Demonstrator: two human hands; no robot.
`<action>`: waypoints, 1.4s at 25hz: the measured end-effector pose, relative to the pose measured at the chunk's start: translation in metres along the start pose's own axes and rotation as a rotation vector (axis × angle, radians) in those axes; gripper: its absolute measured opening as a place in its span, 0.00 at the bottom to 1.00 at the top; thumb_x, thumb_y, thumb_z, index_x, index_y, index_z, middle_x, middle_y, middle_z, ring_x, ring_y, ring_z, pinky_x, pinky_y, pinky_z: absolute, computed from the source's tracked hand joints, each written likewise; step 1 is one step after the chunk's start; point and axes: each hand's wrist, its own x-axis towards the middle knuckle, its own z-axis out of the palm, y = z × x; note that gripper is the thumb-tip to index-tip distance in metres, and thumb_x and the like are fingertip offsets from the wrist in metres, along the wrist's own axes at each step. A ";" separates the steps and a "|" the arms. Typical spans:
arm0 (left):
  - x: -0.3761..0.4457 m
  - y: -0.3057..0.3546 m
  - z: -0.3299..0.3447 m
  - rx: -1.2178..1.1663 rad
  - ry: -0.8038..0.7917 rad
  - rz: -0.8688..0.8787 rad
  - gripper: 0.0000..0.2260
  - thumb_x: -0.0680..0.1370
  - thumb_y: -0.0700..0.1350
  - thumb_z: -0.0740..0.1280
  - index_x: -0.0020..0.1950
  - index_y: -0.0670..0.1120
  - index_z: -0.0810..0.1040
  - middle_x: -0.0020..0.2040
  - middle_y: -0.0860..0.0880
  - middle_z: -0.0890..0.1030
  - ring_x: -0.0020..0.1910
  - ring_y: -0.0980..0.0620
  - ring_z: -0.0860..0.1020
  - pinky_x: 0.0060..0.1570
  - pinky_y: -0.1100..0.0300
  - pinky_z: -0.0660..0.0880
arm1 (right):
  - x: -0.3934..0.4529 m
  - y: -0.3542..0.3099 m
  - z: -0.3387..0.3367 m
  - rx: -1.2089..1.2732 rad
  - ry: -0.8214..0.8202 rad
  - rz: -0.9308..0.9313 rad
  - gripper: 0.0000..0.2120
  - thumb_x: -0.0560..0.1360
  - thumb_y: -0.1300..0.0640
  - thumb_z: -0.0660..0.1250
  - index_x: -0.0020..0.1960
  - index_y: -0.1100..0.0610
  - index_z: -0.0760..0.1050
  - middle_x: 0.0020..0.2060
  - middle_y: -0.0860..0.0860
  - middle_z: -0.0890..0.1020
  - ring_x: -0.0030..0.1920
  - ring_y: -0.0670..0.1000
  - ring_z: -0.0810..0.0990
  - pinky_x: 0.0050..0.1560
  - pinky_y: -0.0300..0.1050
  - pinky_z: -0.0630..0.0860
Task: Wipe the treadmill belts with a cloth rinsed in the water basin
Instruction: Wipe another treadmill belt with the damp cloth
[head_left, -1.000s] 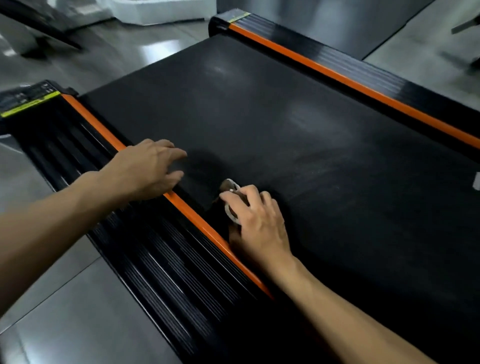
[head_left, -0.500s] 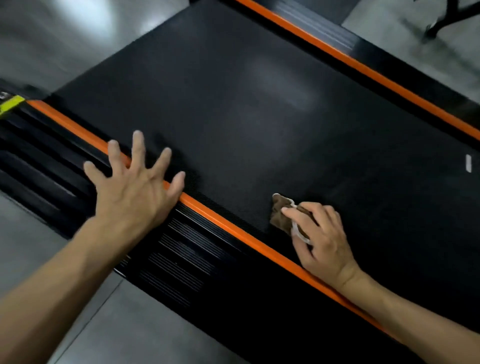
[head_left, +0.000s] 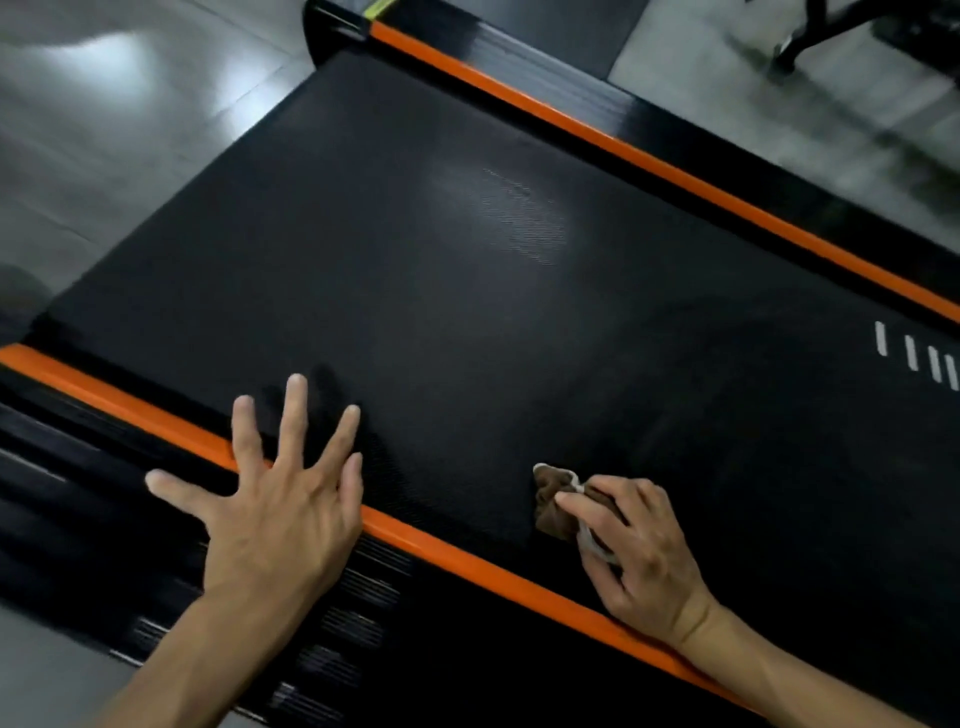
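The black treadmill belt (head_left: 467, 291) fills the middle of the head view, running between two orange strips. A small brown cloth (head_left: 551, 501) with a whitish edge lies on the belt near the close orange strip (head_left: 483, 566). My right hand (head_left: 634, 551) holds that cloth against the belt, fingers curled over it, so most of the cloth is hidden. My left hand (head_left: 275, 499) lies flat with fingers spread across the close orange strip and the ribbed black side rail (head_left: 83, 519). No water basin is in view.
The far orange strip (head_left: 675, 176) and its black side rail run along the belt's other edge. White stripe marks (head_left: 917, 356) sit on the belt at the right. Glossy grey floor (head_left: 130, 119) surrounds the treadmill; dark equipment legs (head_left: 810, 36) stand at top right.
My right hand has slid the cloth along the belt beside the close orange strip. My left hand went from loosely curled to flat with fingers spread on the rail. The view has shifted along the treadmill.
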 end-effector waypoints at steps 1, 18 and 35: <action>0.001 -0.001 0.004 0.009 -0.048 0.030 0.22 0.82 0.58 0.43 0.77 0.60 0.55 0.80 0.45 0.53 0.76 0.34 0.52 0.56 0.16 0.52 | 0.000 0.000 0.000 0.000 0.003 0.004 0.22 0.72 0.54 0.65 0.66 0.50 0.72 0.56 0.54 0.76 0.50 0.54 0.73 0.50 0.50 0.70; 0.026 -0.015 -0.007 0.003 -0.219 0.052 0.25 0.79 0.64 0.55 0.75 0.69 0.53 0.80 0.51 0.55 0.78 0.40 0.52 0.74 0.40 0.54 | -0.002 0.001 -0.006 -0.023 0.016 -0.016 0.25 0.68 0.50 0.67 0.65 0.48 0.71 0.55 0.53 0.77 0.49 0.54 0.76 0.48 0.51 0.74; 0.020 0.025 -0.045 0.140 -0.208 -0.093 0.26 0.80 0.57 0.59 0.77 0.62 0.56 0.80 0.51 0.55 0.74 0.45 0.64 0.69 0.33 0.53 | 0.012 0.016 -0.034 0.567 -0.282 0.140 0.26 0.67 0.56 0.62 0.64 0.43 0.75 0.57 0.42 0.74 0.54 0.46 0.72 0.58 0.44 0.67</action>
